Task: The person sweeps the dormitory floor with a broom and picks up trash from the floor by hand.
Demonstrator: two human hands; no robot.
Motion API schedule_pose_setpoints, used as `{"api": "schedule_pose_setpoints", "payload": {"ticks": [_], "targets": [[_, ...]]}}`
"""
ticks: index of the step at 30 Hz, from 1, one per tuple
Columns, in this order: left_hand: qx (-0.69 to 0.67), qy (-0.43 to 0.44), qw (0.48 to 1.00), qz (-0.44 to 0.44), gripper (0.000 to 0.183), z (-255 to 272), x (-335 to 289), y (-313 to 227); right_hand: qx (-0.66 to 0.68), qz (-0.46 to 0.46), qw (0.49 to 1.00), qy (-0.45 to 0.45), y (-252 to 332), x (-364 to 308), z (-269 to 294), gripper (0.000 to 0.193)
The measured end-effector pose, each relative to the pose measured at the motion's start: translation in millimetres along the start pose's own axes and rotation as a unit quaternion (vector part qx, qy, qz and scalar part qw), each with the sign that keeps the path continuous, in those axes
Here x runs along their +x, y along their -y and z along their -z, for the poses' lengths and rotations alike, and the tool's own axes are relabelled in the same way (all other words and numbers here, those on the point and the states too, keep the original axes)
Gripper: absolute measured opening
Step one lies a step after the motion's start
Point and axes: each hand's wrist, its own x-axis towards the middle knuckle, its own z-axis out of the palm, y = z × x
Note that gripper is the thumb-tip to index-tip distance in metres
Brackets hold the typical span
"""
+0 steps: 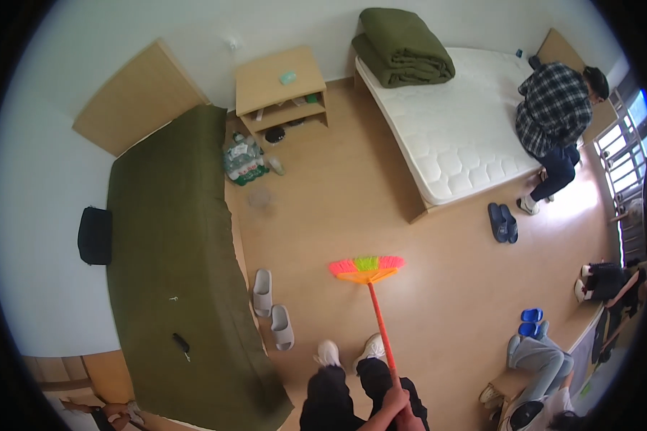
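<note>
Both my hands are closed around the orange-red handle of a broom (381,323). My left hand (395,399) grips higher up the handle. Just below it, near the lower edge of the view, my right hand (410,422) wraps the handle and is partly cut off. The broom head, with pink and yellow-green bristles (366,263) on an orange base, rests on the wooden floor ahead of my feet. My white shoes (328,353) stand behind it.
A bed with a dark green cover (172,244) runs along my left, grey slippers (262,293) beside it. A nightstand (269,82) and wrapped bottles (244,159) stand ahead. A person (553,108) sits on the white mattress (446,122), near dark slippers (503,223). Another person (546,366) sits lower right.
</note>
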Motion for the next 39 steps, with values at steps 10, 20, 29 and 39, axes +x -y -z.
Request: {"api": "schedule_pose_setpoints", "payload": {"ticks": [10, 20, 29, 39], "targets": [[0.08, -0.024, 0.996, 0.034, 0.014, 271, 176, -136, 0.016, -0.024, 1.0, 0.011, 192, 255, -44, 0.033], [0.021, -0.003, 0.995, -0.099, 0.093, 345, 248, -237, 0.149, -0.041, 0.982, -0.108, 267, 328, 6, 0.048], [0.106, 0.271, 0.945, 0.147, 0.029, 156, 153, -20, 0.338, -0.189, 0.894, -0.226, 95, 33, -11, 0.03], [0.659, 0.359, 0.656, 0.076, 0.046, 83, -28, 51, 0.636, -0.43, 0.485, -0.419, 153, -82, -158, 0.032]]}}
